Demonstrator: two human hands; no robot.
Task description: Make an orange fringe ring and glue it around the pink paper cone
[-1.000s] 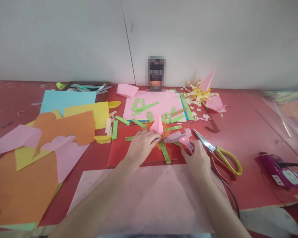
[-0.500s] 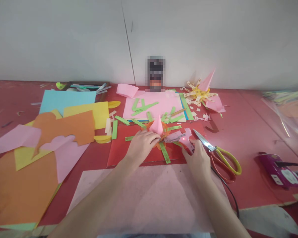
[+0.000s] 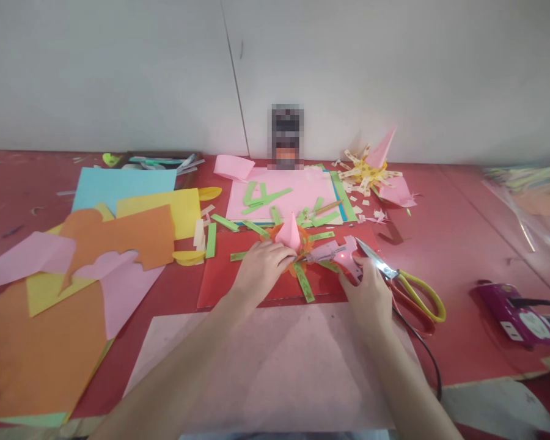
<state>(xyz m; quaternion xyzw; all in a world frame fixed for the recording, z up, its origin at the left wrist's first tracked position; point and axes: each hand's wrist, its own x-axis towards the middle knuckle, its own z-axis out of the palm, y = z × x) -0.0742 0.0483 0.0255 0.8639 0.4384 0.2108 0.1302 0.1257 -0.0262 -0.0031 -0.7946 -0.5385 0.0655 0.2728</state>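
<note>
My right hand (image 3: pixel 370 293) is wrapped round the handle of a pink glue gun (image 3: pixel 346 255), whose light glows and whose nozzle points left to the base of a pink paper cone (image 3: pixel 288 235). The cone stands on an orange paper piece (image 3: pixel 306 239) with green strips (image 3: pixel 304 282) spread around it, over a red sheet (image 3: pixel 229 281). With fingers pressed together, my left hand (image 3: pixel 266 261) touches the cone's near left base; its fingertips partly hide the contact. Scissors with yellow and red handles (image 3: pixel 406 284) lie beside my right hand.
Coloured paper (image 3: pixel 68 348) covers the left side. A pale pink sheet (image 3: pixel 266 373) lies in front. Behind are a paper stack (image 3: pixel 279 195) and a yellow paper figure with a pink cone (image 3: pixel 371 171). A purple power strip (image 3: pixel 513 318) and black cord (image 3: pixel 424 348) lie to the right.
My right hand and the glue gun have shifted slightly to the right. My left hand stays at the cone's base.
</note>
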